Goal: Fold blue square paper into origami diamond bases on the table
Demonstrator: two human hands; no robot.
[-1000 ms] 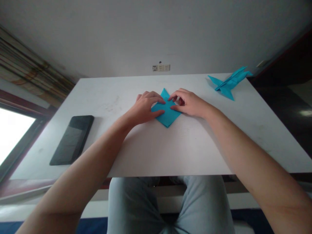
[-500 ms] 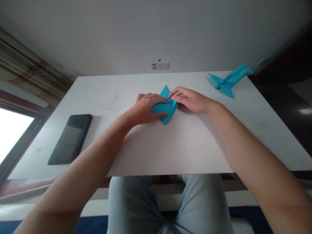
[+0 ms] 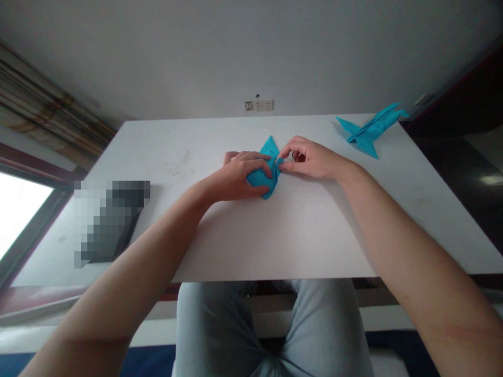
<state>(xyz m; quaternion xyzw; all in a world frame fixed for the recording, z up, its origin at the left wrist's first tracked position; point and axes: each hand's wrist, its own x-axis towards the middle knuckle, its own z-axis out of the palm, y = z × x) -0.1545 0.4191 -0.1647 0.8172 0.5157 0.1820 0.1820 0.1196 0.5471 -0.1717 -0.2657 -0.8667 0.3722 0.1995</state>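
Turquoise origami paper [image 3: 274, 175] sits folded into a narrow, pointed diamond near the middle of the white table [image 3: 314, 235], one tip aimed at the far edge and one toward the person, so several folds are in and it no longer lies as a flat sheet. Left hand [image 3: 239, 178] is clamped over its near-left side, fingers curled across the layers, pressing them down and covering much of the paper. Right hand [image 3: 310, 161] comes in from the other side, thumb and forefinger pinched close together at the paper's right edge, the other fingers curled; the two hands are just apart, with the fold between them. Out by the far right corner lies a folded paper figure [image 3: 367, 131] in the same blue, pointed and winged, untouched. Over on the left, a dark slab [image 3: 112, 222] is pixelated beyond telling.
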